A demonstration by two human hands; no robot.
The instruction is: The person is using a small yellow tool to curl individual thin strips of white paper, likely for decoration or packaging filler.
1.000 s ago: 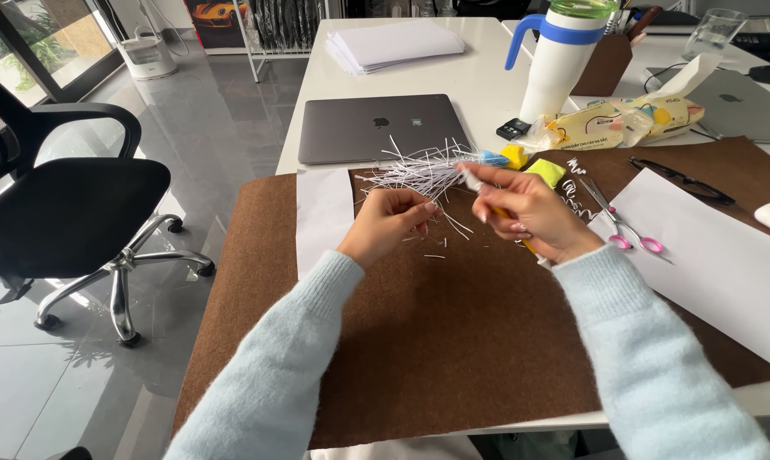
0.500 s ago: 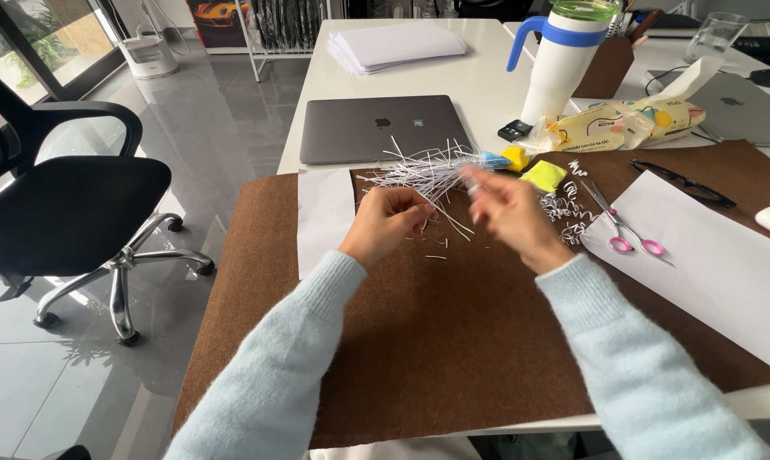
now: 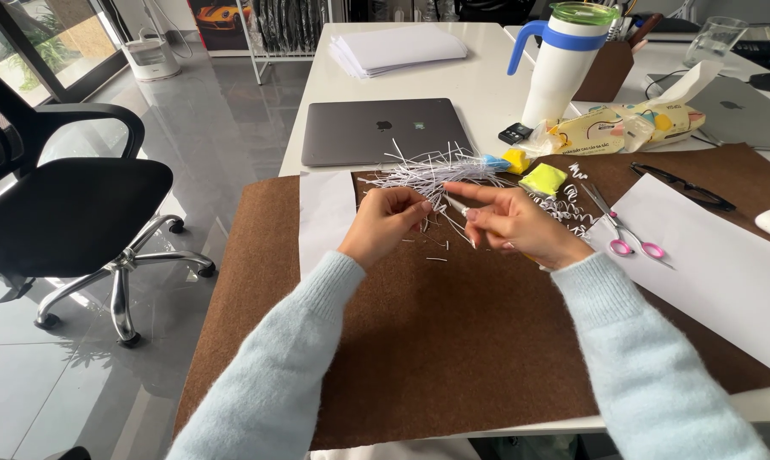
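Both hands are working a strip at mid-frame: left hand pinching its end, right hand pinching along it; curling it likely wants a steady pull.

Floor: glossy grey tiles, reflecting daylight
Desk: white top, a brown felt mat over its near part
Chair: black office chair on a chrome wheeled base, left of the desk
Window: glazing at upper left, greenery outside
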